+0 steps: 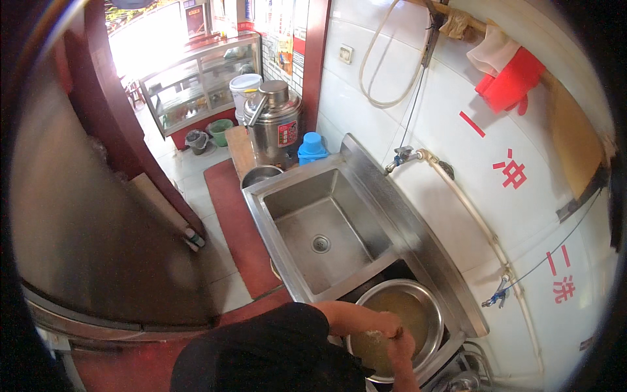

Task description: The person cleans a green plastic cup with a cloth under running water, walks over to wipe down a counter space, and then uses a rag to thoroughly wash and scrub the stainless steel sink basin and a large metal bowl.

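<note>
A wide stainless steel basin (433, 321) of murky brownish liquid sits over the near compartment of a steel sink. My left hand (388, 323) is above the liquid, its fingers curled against my right hand (401, 343), which comes from the lower edge of the view. The two hands meet over the basin's middle. Whether something small is between the fingers is too small to tell. A little pale matter shows in the liquid beside the hands.
The sink's far compartment (313, 264) has a round drain. Two taps (402, 156) (499, 294) are on the tiled wall at right. Beyond the sink stand a blue container (312, 147), a large steel urn (274, 127) and a glass display case (201, 83). A red mat (230, 220) lies on the floor.
</note>
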Available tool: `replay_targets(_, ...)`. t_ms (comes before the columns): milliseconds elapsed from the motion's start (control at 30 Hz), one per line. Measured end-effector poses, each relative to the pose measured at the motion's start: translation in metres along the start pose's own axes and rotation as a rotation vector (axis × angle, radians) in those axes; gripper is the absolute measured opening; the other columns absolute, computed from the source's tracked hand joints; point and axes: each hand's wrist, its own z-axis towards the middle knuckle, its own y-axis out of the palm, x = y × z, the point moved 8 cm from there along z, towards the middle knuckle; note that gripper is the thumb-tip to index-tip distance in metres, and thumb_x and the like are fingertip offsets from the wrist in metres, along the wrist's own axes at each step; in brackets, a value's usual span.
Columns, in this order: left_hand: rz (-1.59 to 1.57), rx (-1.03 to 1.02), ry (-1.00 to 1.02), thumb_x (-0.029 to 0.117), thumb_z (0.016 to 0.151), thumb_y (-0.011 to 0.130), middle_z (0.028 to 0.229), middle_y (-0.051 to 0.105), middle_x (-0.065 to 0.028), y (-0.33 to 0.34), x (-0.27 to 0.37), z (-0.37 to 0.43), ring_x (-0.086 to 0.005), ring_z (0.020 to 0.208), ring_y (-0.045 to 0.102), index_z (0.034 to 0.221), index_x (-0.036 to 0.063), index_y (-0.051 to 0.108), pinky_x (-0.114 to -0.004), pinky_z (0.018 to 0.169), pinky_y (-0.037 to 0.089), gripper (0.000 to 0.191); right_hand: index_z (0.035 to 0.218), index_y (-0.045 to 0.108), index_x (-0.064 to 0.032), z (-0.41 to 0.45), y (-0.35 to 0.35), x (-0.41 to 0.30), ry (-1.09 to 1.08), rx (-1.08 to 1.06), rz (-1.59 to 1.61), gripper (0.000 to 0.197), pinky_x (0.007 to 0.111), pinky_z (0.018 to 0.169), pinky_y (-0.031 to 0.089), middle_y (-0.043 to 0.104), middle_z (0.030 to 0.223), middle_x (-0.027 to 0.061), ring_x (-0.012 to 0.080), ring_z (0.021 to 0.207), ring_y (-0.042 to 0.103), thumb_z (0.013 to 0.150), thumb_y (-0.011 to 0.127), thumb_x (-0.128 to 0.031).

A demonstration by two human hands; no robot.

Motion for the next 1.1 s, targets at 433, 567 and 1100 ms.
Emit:
replay_targets(433,0.366,0.126,0.476,0.017,0.086,0.062,0.114,0.066,-0.0106,0.013,0.033,0.0,-0.0273,0.107,0.063,0.12,0.0095,0.064,-0.041,0.084,0.052,0.034,0.084,0.058,-0.0021,-0.038,0.072,0.053,0.604,-0.973,1.525,0.011,0.027,0.043,0.035,0.052,0.064,0.0047,0.0116,0.047,0.042,0.089,0.061,-0.011)
replay_targets(567,0.385,-0.068,0.127,0.02,0.086,0.066,0.108,0.071,-0.0096,0.042,-0.001,0.017,-0.0265,0.099,0.068,0.1,0.0113,0.074,-0.041,0.077,0.055,0.019,0.076,0.057,-0.0034,-0.014,0.049,0.029,0.597,-0.753,0.922,0.015,0.033,0.046,0.037,0.05,0.062,0.0035,0.015,0.05,0.043,0.086,0.066,-0.009)
replay_targets(1100,0.18,-0.086,-0.186,0.019,0.079,0.07,0.099,0.073,-0.0108,0.088,-0.032,0.033,-0.0278,0.095,0.068,0.097,0.0085,0.075,-0.044,0.078,0.053,0.021,0.098,0.07,-0.0106,0.007,0.065,0.026,-0.007,-0.273,-0.166,0.038,0.047,0.073,0.056,0.072,0.088,0.0179,0.0373,0.086,0.069,0.083,0.064,-0.045)
